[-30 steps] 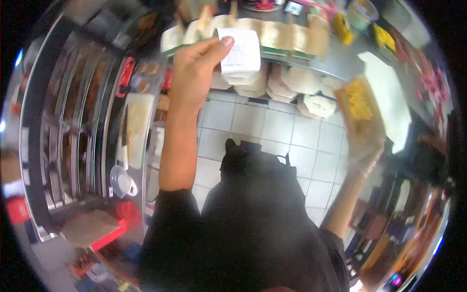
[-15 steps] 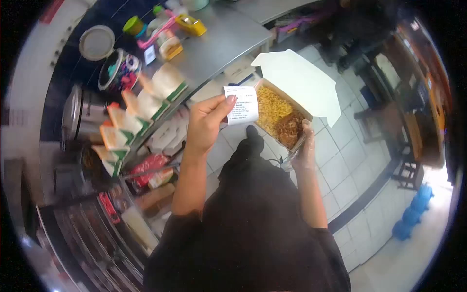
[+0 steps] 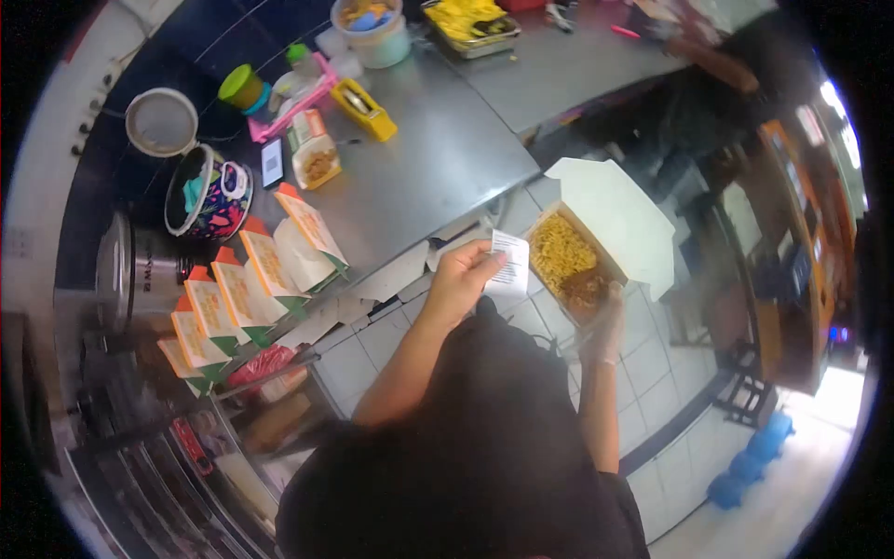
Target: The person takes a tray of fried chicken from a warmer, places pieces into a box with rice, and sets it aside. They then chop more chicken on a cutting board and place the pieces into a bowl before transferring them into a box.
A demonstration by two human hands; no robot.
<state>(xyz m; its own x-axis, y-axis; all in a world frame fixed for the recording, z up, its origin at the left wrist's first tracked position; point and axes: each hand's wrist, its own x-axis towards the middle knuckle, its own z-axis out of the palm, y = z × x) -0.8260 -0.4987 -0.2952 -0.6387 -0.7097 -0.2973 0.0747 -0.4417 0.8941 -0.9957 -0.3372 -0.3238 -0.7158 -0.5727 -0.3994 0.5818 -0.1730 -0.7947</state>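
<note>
Between the thumb and fingers of my left hand is a printed paper receipt, its small text too blurred to read. My right hand, in a thin clear glove, grips the near end of a cardboard food box. The white lid of the box stands open to the far right. Yellow noodles fill much of the box, with a brown topping at the end near my right hand. The receipt is just left of the box.
A steel counter runs along the left, carrying a yellow tape dispenser, a phone and a small food carton. Several open cartons line its edge. Another person's arm reaches over the far counter. Blue bottles stand at right.
The view has swung, showing more of the far counter and the other person's arm. Both hands still hold the receipt and box; the receipt now sits slightly apart from the noodles and is turned more.
</note>
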